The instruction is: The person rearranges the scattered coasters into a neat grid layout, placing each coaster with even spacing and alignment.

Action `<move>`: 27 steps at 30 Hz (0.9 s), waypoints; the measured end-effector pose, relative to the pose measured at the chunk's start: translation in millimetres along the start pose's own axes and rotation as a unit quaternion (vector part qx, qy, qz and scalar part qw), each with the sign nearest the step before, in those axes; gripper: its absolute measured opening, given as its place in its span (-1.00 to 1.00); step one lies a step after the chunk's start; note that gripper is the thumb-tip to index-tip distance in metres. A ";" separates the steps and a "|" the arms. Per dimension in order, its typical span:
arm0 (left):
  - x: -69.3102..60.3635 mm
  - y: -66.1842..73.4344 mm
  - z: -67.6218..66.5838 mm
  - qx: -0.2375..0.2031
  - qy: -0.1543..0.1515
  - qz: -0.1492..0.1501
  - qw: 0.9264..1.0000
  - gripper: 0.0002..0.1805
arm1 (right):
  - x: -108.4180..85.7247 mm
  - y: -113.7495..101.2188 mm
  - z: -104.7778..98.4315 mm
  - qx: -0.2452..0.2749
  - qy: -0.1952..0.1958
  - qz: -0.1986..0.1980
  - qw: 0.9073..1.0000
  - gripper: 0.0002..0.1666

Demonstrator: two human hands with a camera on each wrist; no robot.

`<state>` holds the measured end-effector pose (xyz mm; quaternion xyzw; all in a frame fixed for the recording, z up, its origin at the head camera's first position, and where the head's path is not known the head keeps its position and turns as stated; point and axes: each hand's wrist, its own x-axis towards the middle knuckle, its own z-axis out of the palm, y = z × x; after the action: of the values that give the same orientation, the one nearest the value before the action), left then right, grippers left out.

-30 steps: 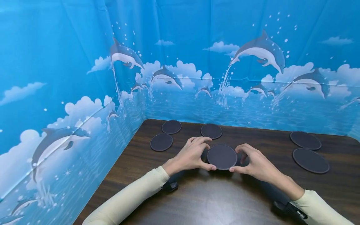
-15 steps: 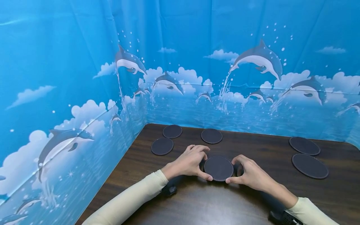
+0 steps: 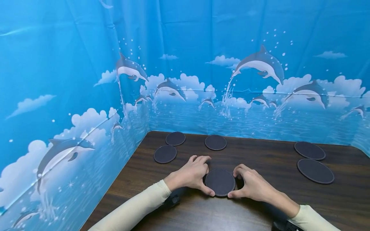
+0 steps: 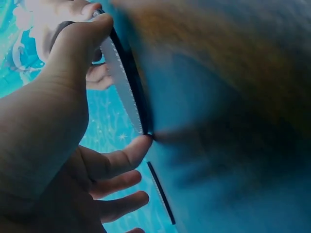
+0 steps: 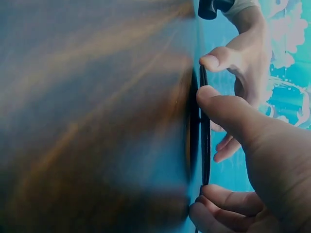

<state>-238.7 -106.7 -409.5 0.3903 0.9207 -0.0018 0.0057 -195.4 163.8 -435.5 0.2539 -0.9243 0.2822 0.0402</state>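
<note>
A round dark coaster [image 3: 220,182] with a stitched rim is held between both hands near the middle of the table. My left hand [image 3: 191,175] pinches its left edge, thumb at the near side and index finger farther back. On the opposite edge, my right hand [image 3: 252,183] grips it in the same way with thumb and fingers. In the right wrist view the coaster [image 5: 205,141] appears edge-on, with a narrow gap between it and the tabletop. The left wrist view shows the coaster [image 4: 121,80] slightly tilted above the surface.
Two coasters, one farther back [image 3: 175,138] and one nearer [image 3: 165,154], lie at the back left. Another coaster [image 3: 215,142] lies at the back middle. At the right are two more, a far coaster [image 3: 310,150] and a near coaster [image 3: 315,171]. A dolphin-print curtain [image 3: 185,115] borders the brown table [image 3: 274,157].
Both hands have moved the held coaster toward the table's near side and slightly left in view. The camera view has shifted a little; the other coasters stay in place.
</note>
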 end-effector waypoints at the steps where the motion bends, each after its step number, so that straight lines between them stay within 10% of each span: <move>1: -0.1 0.8 -0.2 0.009 -0.004 -0.002 1.000 -0.20 | -0.1 -0.5 0.8 -0.007 0.000 -0.001 1.000 -0.19; 27: -2.9 9.8 -3.9 0.108 0.008 0.004 0.994 -0.06 | -0.4 -5.7 2.4 -0.055 0.010 -0.012 0.998 -0.18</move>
<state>-229.6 -102.0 -405.5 0.3924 0.9135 -0.0983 -0.0440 -192.0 158.5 -434.8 0.2595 -0.9350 0.2324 0.0665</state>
